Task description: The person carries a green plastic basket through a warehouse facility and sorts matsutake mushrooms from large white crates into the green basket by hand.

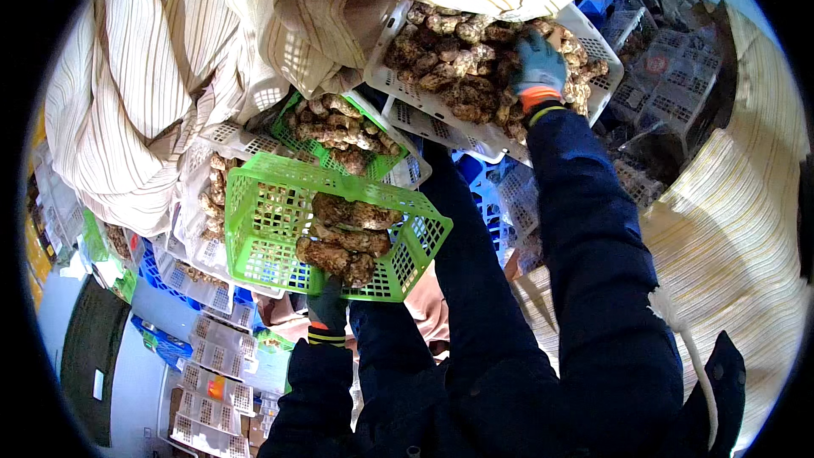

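My left hand [327,305], in a dark grey glove with an orange cuff, grips the near side of a green plastic basket [254,267]. The basket is tilted, and a few thick brown mushrooms [346,242] lie in it. The fingers of that hand are mostly hidden by the basket and the mushrooms. At the upper right, my right hand [540,64], in a grey-blue glove, reaches down into a white basket [602,89] heaped with brown and whitish mushrooms [462,64]. Its fingers curl round a pale mushroom [555,37] at the top of the heap.
Behind the green basket stands another green basket [394,171] with mushrooms. More mushrooms fill a white basket [193,233] at left. Striped cloth [144,93] drapes over the upper left, more cloth [729,237] the right. Blue crates [481,191] stand below; stacked white baskets [216,382] lower left.
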The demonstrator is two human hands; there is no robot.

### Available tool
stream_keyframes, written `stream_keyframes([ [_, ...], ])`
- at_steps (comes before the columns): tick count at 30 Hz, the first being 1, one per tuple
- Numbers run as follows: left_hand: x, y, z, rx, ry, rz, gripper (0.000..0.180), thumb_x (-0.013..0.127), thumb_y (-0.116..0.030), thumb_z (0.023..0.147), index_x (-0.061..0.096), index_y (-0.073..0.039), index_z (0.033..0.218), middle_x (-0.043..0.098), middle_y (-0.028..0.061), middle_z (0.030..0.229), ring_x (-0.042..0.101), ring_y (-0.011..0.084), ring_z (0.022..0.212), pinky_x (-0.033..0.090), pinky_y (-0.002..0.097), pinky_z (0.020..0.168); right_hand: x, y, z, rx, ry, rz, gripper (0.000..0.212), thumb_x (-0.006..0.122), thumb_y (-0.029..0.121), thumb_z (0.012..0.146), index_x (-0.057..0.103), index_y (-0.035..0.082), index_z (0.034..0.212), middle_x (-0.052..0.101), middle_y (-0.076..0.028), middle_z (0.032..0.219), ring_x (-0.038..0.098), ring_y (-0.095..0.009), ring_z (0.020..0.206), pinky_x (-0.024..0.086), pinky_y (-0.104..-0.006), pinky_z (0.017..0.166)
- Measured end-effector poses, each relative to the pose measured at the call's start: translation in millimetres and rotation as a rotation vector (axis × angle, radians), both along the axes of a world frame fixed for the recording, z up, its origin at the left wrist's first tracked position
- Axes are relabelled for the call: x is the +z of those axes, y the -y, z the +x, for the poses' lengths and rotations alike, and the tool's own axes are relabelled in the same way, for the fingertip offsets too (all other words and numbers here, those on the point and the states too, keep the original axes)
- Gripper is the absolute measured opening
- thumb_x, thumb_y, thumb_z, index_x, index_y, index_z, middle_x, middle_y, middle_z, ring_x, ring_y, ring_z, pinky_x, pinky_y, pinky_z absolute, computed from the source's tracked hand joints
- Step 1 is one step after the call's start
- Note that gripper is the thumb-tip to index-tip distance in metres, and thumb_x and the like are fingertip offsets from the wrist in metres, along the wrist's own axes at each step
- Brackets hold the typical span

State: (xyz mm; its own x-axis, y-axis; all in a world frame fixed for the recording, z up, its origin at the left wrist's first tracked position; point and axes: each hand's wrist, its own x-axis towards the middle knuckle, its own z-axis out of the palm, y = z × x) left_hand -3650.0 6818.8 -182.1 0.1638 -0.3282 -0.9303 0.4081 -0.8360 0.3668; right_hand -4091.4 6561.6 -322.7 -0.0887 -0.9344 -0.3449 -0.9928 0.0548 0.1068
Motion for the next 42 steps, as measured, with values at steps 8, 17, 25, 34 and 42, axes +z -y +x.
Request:
stream_keyframes([
  [8,-8.5,-0.2,2.6,0.132,-0.116,-0.074,0.050,0.058,-0.005,0.076,0.039,-0.003,0.122,0.051,0.0104,0.112,0.053,0.0228,0.098,0.047,0.0355,0.081,-26.3,-6.1,-105.3,-0.604,0.713,-0.167,0.042,0.062,0.016,0.067,0.052,0.008,0.108,0.056,-0.013,0.105,0.055,-0.029,0.092,0.044,-0.0340,0.080],
  [17,-3.9,-2.8,8.4,0.181,-0.150,-0.096,0.051,0.058,-0.006,0.076,0.038,-0.004,0.123,0.049,0.0093,0.113,0.051,0.0224,0.101,0.045,0.0369,0.083,0.9,-33.0,-85.9,-0.300,0.161,-0.144,0.054,0.064,0.022,0.067,0.048,0.008,0.116,0.045,-0.015,0.120,0.044,-0.030,0.109,0.035,-0.0358,0.093],
  [25,-6.8,1.1,7.2,0.136,-0.160,-0.050,0.059,0.063,-0.010,0.072,0.036,-0.006,0.125,0.048,0.0098,0.117,0.050,0.0246,0.104,0.045,0.0391,0.085,16.3,11.5,115.2,0.190,0.345,-0.038,0.055,0.061,0.030,0.066,0.047,0.017,0.117,0.045,-0.011,0.119,0.040,-0.030,0.112,0.034,-0.0479,0.089],
  [34,-11.8,3.6,-3.9,0.079,-0.124,-0.080,0.052,0.060,-0.008,0.073,0.040,-0.004,0.121,0.051,0.0082,0.111,0.053,0.0218,0.098,0.047,0.0343,0.081,-53.3,24.6,122.9,0.227,0.178,0.052,0.057,0.059,0.019,0.067,0.042,0.029,0.121,0.044,-0.004,0.123,0.047,-0.029,0.104,0.040,-0.0441,0.085],
  [42,-7.7,11.8,-11.4,0.258,-0.100,-0.086,0.045,0.052,-0.001,0.075,0.042,0.000,0.118,0.053,0.0112,0.104,0.055,0.0225,0.092,0.048,0.0345,0.076,-7.8,3.5,5.8,0.104,-0.181,0.246,0.046,0.049,0.037,0.078,0.042,0.022,0.121,0.052,-0.013,0.112,0.054,-0.031,0.095,0.044,-0.0406,0.078],
])
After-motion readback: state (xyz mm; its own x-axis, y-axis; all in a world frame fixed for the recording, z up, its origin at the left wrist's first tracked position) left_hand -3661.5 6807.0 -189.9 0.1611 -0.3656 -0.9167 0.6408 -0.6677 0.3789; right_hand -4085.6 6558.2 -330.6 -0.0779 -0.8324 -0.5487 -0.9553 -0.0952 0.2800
